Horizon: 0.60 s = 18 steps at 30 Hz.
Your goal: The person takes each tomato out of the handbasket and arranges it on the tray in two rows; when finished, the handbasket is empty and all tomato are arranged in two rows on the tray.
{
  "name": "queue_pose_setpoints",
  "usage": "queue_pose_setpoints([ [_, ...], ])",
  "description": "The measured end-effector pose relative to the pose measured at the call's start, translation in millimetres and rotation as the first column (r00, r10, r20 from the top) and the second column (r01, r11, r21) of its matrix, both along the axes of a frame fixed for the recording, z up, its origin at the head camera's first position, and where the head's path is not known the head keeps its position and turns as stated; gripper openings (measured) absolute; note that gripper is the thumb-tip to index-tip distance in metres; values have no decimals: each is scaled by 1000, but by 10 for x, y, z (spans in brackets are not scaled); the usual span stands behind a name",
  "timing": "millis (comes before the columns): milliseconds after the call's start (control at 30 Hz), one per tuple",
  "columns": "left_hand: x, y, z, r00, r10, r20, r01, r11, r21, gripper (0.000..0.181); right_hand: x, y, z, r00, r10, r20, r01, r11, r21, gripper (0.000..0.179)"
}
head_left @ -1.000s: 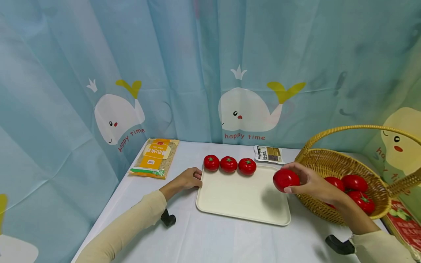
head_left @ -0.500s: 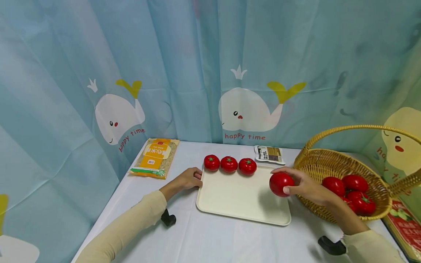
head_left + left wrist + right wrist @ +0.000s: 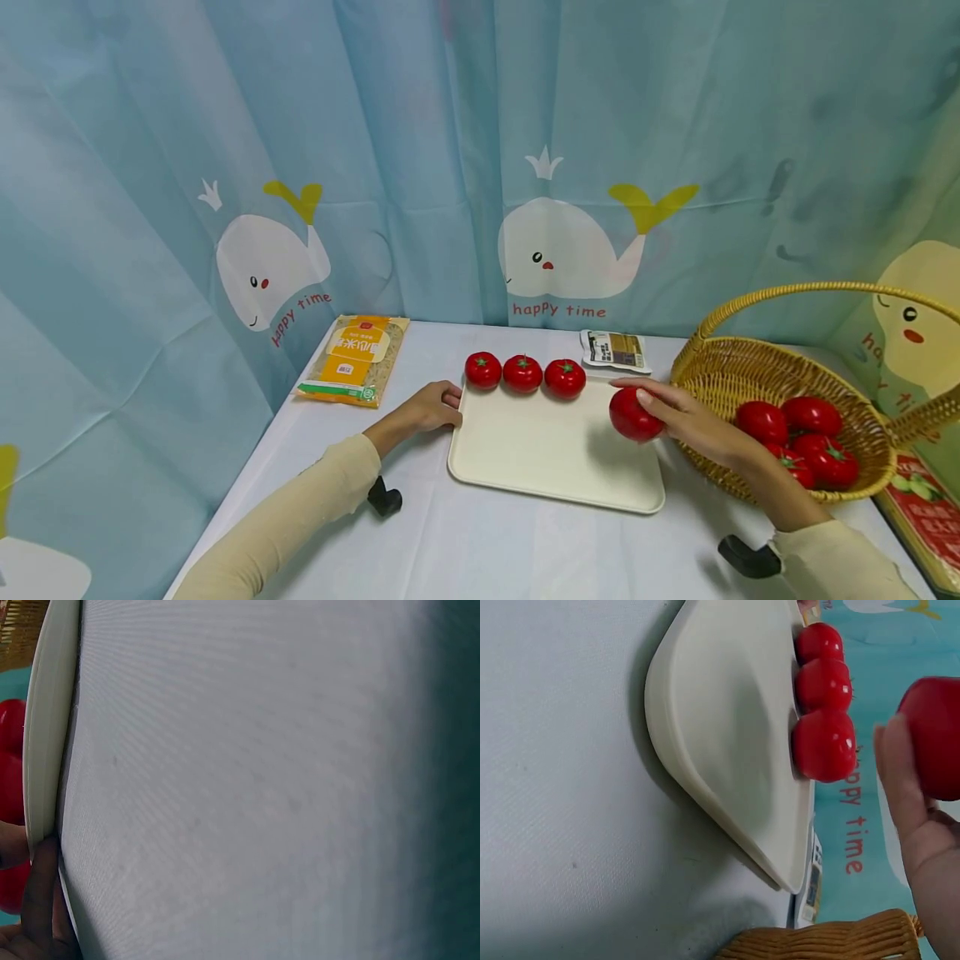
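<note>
A cream tray (image 3: 555, 450) lies on the table, with a row of three red tomatoes (image 3: 522, 374) along its far edge. My left hand (image 3: 429, 407) pinches the tray's left rim; in the left wrist view the thumb is on top and a finger (image 3: 41, 892) underneath. Over the right part of the tray, my right hand (image 3: 693, 421) holds another tomato (image 3: 632, 414) in the air, and its shadow falls on the tray. In the right wrist view that tomato (image 3: 936, 739) is partly cut off by the frame edge.
To the right stands a wicker basket (image 3: 720, 367) with a tall handle and several tomatoes (image 3: 812, 416) inside. A red box (image 3: 926, 508) lies beside it. Behind the tray is a small packet (image 3: 615, 351); a yellow grain bag (image 3: 354, 360) lies back left. A whale-print curtain (image 3: 450, 167) hangs behind.
My right hand has moved a little left with its tomato, farther over the tray, and has turned the tomato. The left hand and the tray have stayed in place.
</note>
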<state>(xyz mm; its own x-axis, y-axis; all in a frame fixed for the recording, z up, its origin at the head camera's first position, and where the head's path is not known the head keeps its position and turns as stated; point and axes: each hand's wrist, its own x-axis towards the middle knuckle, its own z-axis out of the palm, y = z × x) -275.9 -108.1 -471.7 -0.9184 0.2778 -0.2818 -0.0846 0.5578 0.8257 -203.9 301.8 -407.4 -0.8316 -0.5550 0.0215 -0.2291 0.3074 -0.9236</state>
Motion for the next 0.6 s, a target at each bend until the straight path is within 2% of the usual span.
queue_pose_setpoints([
  [133,-2,0,-1,1000,2,-3,-2,1000,-9,45,0,-58,-10,996,-87,-7,87,994,72,52],
  [300,-3,-2,-1,1000,4,-1,-4,1000,-15,46,-25,-78,-53,996,-81,-32,83,993,86,65],
  [500,-13,-6,-14,1000,1,-2,-1,1000,-8,46,-50,-64,-44,996,-92,1,91,985,145,65],
  [600,-14,-8,-19,1000,0,-6,0,1000,-13,46,-58,-61,-45,998,-69,-5,69,987,147,62],
])
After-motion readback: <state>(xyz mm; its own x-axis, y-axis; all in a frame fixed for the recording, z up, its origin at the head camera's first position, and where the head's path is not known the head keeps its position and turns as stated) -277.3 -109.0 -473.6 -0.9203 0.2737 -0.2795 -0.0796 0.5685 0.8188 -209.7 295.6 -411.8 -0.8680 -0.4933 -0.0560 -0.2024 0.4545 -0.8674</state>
